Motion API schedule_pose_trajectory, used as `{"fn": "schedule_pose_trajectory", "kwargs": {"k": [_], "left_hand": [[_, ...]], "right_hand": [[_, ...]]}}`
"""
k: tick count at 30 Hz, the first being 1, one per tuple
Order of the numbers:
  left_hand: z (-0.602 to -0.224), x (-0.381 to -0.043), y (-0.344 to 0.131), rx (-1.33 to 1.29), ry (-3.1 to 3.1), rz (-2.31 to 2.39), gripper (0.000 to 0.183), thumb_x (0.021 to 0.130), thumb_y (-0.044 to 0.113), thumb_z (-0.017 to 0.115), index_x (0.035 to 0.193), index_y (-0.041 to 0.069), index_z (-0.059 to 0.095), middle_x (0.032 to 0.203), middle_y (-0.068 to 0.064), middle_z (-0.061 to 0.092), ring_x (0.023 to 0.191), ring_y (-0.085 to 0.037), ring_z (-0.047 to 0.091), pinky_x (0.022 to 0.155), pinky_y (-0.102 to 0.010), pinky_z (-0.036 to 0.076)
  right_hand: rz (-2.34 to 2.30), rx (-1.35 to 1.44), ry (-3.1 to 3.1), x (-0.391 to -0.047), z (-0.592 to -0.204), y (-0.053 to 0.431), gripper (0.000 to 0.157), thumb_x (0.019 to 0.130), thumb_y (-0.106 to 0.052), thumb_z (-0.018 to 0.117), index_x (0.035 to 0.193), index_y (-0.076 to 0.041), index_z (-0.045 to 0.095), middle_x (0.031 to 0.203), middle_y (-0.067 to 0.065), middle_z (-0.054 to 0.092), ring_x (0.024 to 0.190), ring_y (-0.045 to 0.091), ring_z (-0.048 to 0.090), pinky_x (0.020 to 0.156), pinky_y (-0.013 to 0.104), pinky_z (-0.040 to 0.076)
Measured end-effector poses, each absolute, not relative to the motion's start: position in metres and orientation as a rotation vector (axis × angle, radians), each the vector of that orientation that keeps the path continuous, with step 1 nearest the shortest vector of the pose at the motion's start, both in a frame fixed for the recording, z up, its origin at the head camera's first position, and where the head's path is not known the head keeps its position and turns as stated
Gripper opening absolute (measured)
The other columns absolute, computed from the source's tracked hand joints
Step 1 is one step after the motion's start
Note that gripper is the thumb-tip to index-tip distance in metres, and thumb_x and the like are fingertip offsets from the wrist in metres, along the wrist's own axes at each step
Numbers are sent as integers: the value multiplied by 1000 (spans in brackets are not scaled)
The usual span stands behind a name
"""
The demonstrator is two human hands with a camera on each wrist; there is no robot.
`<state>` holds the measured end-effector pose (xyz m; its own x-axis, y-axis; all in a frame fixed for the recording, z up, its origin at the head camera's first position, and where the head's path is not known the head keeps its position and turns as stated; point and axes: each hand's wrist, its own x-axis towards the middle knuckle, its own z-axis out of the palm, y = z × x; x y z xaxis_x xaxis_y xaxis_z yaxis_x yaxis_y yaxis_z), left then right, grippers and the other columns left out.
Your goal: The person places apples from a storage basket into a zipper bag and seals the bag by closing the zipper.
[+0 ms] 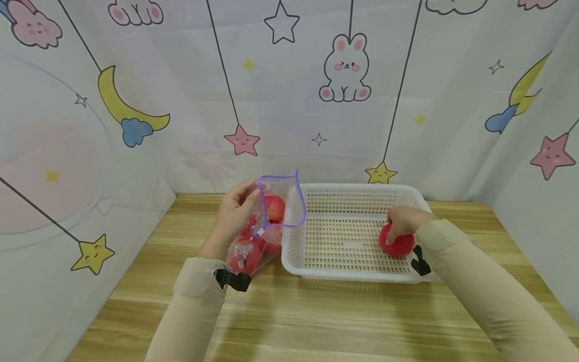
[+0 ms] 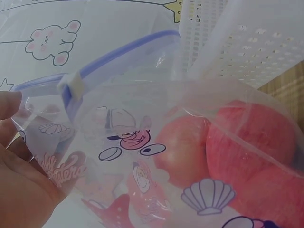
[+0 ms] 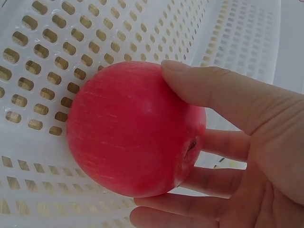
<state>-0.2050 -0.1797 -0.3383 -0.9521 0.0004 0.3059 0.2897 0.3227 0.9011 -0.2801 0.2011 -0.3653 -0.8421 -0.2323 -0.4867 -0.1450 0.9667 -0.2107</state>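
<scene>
In the head view my left hand [image 1: 232, 213] pinches the upper left edge of a clear zip bag [image 1: 296, 203] with a purple rim, its mouth spread wide. Several red apples [image 1: 244, 256] lie inside the bag. A white slider [image 2: 71, 88] sits on the purple zip, close to the left fingers. My right hand [image 1: 407, 221] grips another red apple [image 1: 397, 244] at the right end of a white basket [image 1: 357, 274]. Its thumb lies over the top of this apple and the fingers curl beneath, as the right wrist view shows.
The perforated basket stands right beside the bag on a wood-grain table [image 1: 316, 322]. Behind the table hangs a white cloth [image 1: 289, 100] printed with stars, moons and rabbits, which also closes off both sides.
</scene>
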Motion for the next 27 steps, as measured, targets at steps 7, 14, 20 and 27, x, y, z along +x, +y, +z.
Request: {"fn": "schedule_pose_trajectory", "kwargs": {"k": [7,14,20,27], "left_hand": [[-338,-205,-178,-256,-2333,-1686,34,100,13,47,131,0,53,122,-19,60,95,-9,53,79,-9,46],[-339,-205,-179,-288,-2326,-1702,34,100,14,46,130,1,54,125,-18,60,96,-10,54,80,-9,46],[-338,-204,-179,-271,-2351,-1692,33,100,15,46,130,4,54,126,-15,60,97,-15,53,81,-12,48],[-338,-203,-180,-282,-2353,-1695,34,100,15,46,130,4,55,126,-14,60,96,-19,53,78,-19,49]], "right_hand": [[-158,-255,2569,-284,-368,202,65,70,-30,82,118,5,55,110,18,61,97,28,57,77,41,54],[-150,-284,2565,-281,-368,201,64,72,-29,81,119,6,55,109,18,61,96,27,57,77,41,54],[-116,-275,2551,-277,-365,199,65,72,-27,81,121,5,53,110,19,59,98,30,56,80,46,53],[-60,-281,2550,-277,-365,195,60,73,-26,80,118,4,54,105,14,60,95,26,56,81,43,52]]}}
